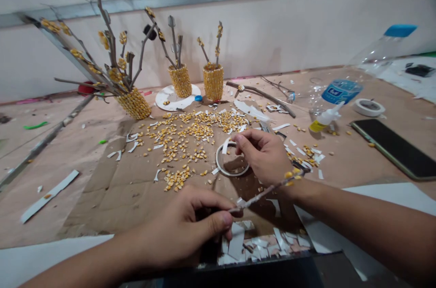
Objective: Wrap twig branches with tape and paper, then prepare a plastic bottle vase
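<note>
Your left hand [200,217], at six o'clock, pinches a twig [262,194] angled toward two, whose yellow kernels [289,178] could rub loose if your right wrist [301,195] brushes them; your right hand [264,154], at four, pinches a white strip [225,146] overlapping the white ring [218,163].

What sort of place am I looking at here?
Likely an improvised craft workspace, though little of the room shows: loose corn kernels lie scattered on cardboard, kernel-covered pots hold twigs, and a small squeeze bottle, perhaps glue, is nearby.
</note>
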`<state>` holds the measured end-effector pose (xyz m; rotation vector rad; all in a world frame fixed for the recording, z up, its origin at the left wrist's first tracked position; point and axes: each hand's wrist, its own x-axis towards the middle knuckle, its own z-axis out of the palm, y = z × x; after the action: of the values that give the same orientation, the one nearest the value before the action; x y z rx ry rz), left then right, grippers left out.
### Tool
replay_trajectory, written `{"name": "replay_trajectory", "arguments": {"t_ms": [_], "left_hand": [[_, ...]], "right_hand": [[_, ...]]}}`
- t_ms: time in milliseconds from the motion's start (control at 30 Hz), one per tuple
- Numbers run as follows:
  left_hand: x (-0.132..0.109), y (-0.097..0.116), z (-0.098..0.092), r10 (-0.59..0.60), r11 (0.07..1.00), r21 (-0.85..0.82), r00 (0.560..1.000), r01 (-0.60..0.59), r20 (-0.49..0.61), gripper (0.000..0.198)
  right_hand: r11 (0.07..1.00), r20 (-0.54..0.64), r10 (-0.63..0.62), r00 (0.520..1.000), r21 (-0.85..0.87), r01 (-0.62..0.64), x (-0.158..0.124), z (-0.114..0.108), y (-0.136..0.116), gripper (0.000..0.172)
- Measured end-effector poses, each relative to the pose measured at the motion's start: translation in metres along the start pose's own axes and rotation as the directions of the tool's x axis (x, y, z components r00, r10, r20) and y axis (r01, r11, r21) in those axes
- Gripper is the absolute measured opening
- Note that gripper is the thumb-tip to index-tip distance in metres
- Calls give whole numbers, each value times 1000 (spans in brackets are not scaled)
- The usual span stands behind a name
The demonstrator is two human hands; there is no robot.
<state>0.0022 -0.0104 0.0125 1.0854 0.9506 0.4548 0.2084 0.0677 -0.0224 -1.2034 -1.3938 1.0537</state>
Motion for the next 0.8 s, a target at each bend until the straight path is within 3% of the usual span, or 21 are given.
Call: {"name": "replay_trajectory", "arguments": {"t_ms": [100, 167, 267, 333, 467, 600, 700, 800], "left_hand": [[0, 7, -1, 64, 986, 157, 998, -60, -20, 26], [0, 12, -1, 127, 962, 253, 990, -108, -60, 25], [0, 12, -4, 276, 899, 388, 949, -200, -150, 23], [0, 7, -8, 363, 861, 455, 902, -229, -235, 23], [1, -2, -14, 435, 824, 529, 825, -203, -360, 24], [1, -2, -13, 441, 805, 568, 813, -171, -380, 24], [2, -2, -9, 420, 800, 585, 821, -134, -387, 27], [4, -4, -7, 406, 802, 589, 815, -100, -415, 26]], "right_hand": [[968, 71, -79, 994, -235, 93, 6, -9, 2, 26], [891, 166, -133, 977, -412, 191, 9, -13, 4, 18], [823, 225, -119, 967, -523, 222, 10, -17, 5, 29], [843, 240, -92, 967, -497, 204, 8, -16, 4, 34], [939, 315, -85, 945, -292, 181, -2, -12, -10, 23], [995, 439, 18, 898, -95, 26, -17, -7, -27, 23], [998, 401, 58, 914, -48, -42, -24, -2, -33, 23], [999, 319, 32, 947, -16, -28, -24, 2, -30, 21]]}}
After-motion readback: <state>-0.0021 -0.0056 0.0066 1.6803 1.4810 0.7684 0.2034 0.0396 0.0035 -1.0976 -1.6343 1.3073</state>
